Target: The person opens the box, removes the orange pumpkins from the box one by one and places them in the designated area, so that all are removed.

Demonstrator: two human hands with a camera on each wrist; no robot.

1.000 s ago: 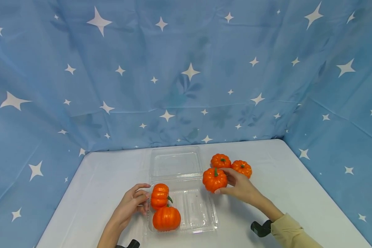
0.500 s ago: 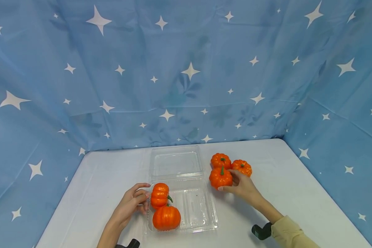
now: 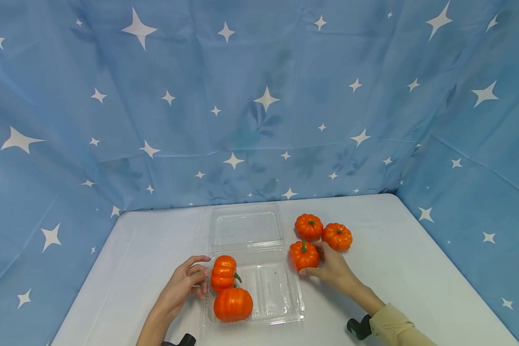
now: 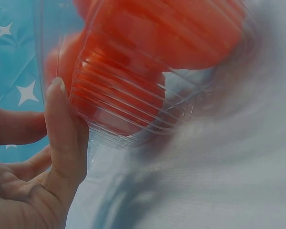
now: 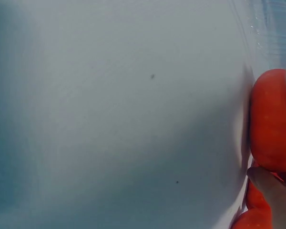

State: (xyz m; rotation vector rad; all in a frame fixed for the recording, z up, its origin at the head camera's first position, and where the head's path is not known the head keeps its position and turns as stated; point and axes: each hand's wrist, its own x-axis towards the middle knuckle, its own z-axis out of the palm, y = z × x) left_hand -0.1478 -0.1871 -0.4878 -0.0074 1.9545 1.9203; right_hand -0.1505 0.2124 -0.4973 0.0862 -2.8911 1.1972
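My right hand (image 3: 332, 266) grips a small orange toy pumpkin (image 3: 304, 256) by its right side, thumb in front and fingers behind. Its green stem points up, and it sits right at the right rim of a clear plastic clamshell container (image 3: 281, 293). In the right wrist view, that pumpkin (image 5: 274, 121) shows at the right edge with a fingertip (image 5: 264, 179) below it. My left hand (image 3: 186, 283) pinches the container's left rim, thumb (image 4: 62, 119) against the clear wall. Inside, on the left, lie a tilted ribbed pumpkin (image 3: 223, 273) and a rounder pumpkin (image 3: 233, 305).
Two more pumpkins, one (image 3: 309, 227) behind the held one and another (image 3: 337, 237) to its right, stand on the white table (image 3: 155, 235). The container's lid (image 3: 246, 228) lies folded back, flat. A blue star-patterned curtain (image 3: 259, 120) closes off the back and sides.
My right hand shifted the pumpkin a little right, then lowered it and brought it slightly left and nearer, to the container's right rim. My left hand stays in place.
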